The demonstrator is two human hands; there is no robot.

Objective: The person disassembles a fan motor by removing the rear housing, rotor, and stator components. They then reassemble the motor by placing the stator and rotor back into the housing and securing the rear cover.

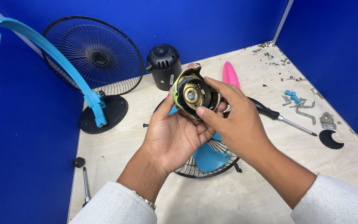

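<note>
Both my hands hold a round fan motor [193, 94] above the table, its brass rotor and black winding ring facing me. My left hand [175, 132] cups it from below and behind. My right hand [233, 118] grips its right side, thumb on the front rim and fingers over the top. Under my hands lies a wire fan grille [212, 164] with a blue fan blade [208, 157] resting in it.
A black motor cover [164, 66] stands behind. At the left a second grille [94, 54] leans on a black base [104, 116] with a blue arm [67, 66]. A pink tool [230, 74], screwdriver [282, 118], metal brackets and screws [307, 110] lie right; another screwdriver [85, 184] lies front left.
</note>
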